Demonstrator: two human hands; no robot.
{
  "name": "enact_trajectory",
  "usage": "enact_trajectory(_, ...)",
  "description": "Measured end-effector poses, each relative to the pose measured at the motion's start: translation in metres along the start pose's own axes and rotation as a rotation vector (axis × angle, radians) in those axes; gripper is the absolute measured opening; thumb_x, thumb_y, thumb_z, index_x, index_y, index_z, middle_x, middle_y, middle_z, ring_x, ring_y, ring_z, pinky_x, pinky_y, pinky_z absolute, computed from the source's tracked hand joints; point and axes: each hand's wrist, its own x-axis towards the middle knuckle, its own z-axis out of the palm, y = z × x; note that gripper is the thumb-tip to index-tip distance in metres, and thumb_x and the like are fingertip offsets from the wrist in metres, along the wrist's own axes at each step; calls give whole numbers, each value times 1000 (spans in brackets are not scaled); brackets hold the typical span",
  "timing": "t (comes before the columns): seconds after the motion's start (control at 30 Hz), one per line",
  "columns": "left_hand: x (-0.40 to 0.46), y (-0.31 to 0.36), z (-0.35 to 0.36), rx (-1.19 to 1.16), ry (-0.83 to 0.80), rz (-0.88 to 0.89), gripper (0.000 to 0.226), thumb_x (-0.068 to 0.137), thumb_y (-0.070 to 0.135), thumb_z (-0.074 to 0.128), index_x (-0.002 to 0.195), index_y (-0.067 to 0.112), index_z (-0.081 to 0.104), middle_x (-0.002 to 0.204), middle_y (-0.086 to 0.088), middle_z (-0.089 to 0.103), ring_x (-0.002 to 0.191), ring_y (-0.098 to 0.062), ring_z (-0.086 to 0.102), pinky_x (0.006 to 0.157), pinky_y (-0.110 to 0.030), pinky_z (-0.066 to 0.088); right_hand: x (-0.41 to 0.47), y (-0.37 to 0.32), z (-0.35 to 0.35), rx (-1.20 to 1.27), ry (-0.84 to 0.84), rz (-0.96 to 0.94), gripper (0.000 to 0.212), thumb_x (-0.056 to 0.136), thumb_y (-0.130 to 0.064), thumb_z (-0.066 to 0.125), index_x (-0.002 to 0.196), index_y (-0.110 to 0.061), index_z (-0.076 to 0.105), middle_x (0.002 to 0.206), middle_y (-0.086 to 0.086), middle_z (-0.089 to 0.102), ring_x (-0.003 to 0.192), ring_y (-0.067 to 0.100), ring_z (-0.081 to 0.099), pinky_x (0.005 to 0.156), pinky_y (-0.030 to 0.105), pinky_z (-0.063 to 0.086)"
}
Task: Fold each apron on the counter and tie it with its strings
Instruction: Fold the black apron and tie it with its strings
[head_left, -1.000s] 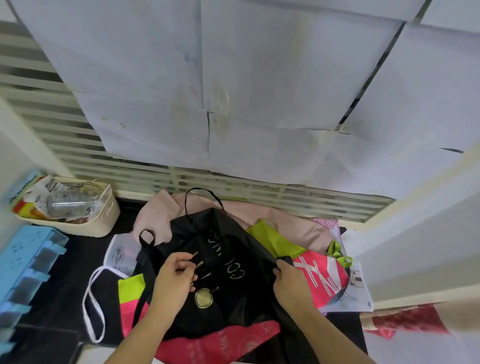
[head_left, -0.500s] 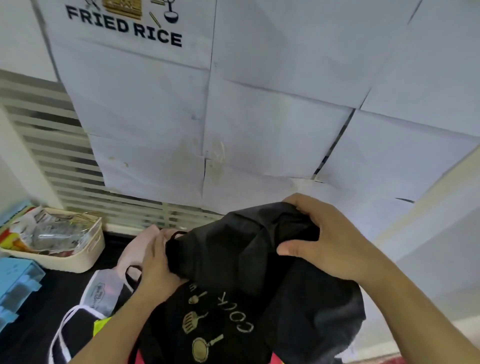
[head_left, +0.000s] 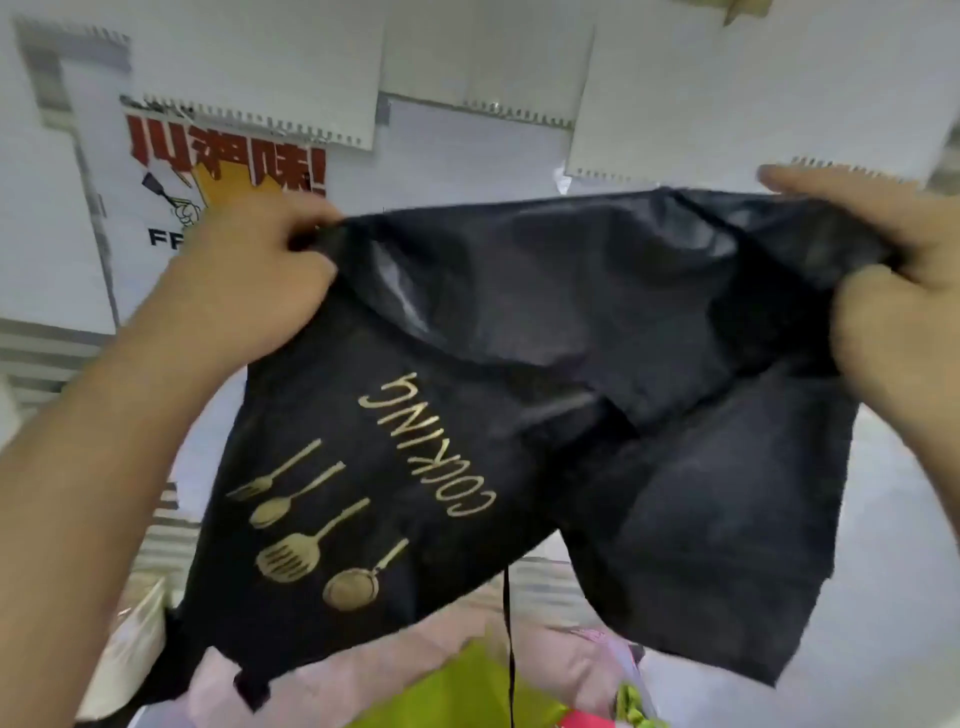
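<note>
apron: black apron (head_left: 545, 395) held up, spread btwn hands
L hand: left hand (head_left: 260, 275) grips top-left edge
R hand: right hand (head_left: 893, 280) pinches top-right edge

Heaped pink apron (head_left: 550, 670); lime-green apron (head_left: 467, 696); cream basket (head_left: 130, 639) at left; counter itself hidden

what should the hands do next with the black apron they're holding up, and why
Probably bring the two hands together to fold it in half. The left hand and right hand each grip an upper edge of the black apron, which hangs spread in the air, unfolded, its string dangling.
</note>
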Motion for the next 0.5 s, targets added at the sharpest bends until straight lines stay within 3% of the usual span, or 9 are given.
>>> enact_trajectory(0.03, -7, 12, -5, -57, 165, 112, 36, 85, 12, 53, 108, 32, 72, 100, 10, 74, 101, -19, 66, 91, -41, 53, -17, -2, 5, 6, 38, -106, 61, 78, 0, 46, 123, -28, 76, 124, -16, 69, 123, 0, 59, 112, 31, 45)
enact_trajectory(0.07, -21, 22, -4, -61, 209, 214, 41, 84, 13, 52, 115, 31, 69, 106, 8, 73, 104, -19, 66, 92, -39, 53, -41, 7, 15, -36, -47, -190, 53, 77, 3, 51, 110, -28, 78, 115, -14, 71, 115, 0, 62, 104, 31, 48)
enact_trajectory(0.1, -37, 22, 3, -9, 59, 240, 39, 84, 14, 51, 115, 31, 66, 105, 7, 72, 102, -20, 66, 89, -38, 53, -68, 22, 29, -104, -262, -188, 44, 75, 3, 55, 92, -33, 74, 100, -15, 70, 104, 2, 65, 93, 27, 50)
enact_trajectory(0.17, -70, -3, 36, 335, -620, 95, 18, 88, 12, 50, 90, 26, 61, 84, 6, 64, 81, -18, 64, 77, -37, 54, -128, 59, 64, -314, -916, 94, 26, 71, -9, 53, 73, -35, 57, 75, -10, 60, 84, 16, 64, 71, 26, 47)
enact_trajectory(0.2, -87, -19, 53, 492, -899, 7, 18, 89, 10, 49, 76, 22, 53, 75, 5, 56, 70, -15, 57, 74, -39, 55, -152, 82, 73, -369, -1067, 246, 23, 71, -12, 50, 71, -35, 54, 70, -6, 55, 78, 19, 60, 64, 27, 44)
enact_trajectory(0.23, -99, -38, 63, 591, -1008, -28, 23, 89, 9, 49, 70, 22, 48, 73, 4, 52, 66, -14, 53, 76, -42, 56, -166, 100, 78, -384, -1073, 355, 25, 73, -10, 50, 66, -34, 54, 66, -4, 53, 72, 19, 57, 59, 26, 39)
enact_trajectory(0.33, -105, -57, 66, 412, -913, -123, 20, 92, 15, 53, 84, 28, 65, 90, 7, 67, 86, -12, 64, 86, -41, 55, -174, 113, 78, -299, -840, 482, 36, 81, 0, 53, 65, -30, 62, 67, -8, 63, 71, 18, 62, 60, 25, 42)
enact_trajectory(0.4, -101, -52, 66, 209, -813, -205, 18, 96, 23, 59, 85, 32, 71, 85, 12, 73, 82, -8, 68, 82, -38, 57, -168, 102, 79, -68, -743, 490, 43, 88, 2, 58, 87, -38, 73, 87, -16, 75, 84, 10, 69, 75, 25, 52)
enact_trajectory(0.5, -92, -37, 64, 52, -754, -275, 11, 97, 38, 63, 94, 39, 73, 88, 15, 75, 80, -6, 69, 76, -34, 55, -160, 87, 83, 394, -613, 629, 34, 98, -9, 69, 120, -35, 72, 112, -12, 76, 106, 8, 71, 95, 30, 51)
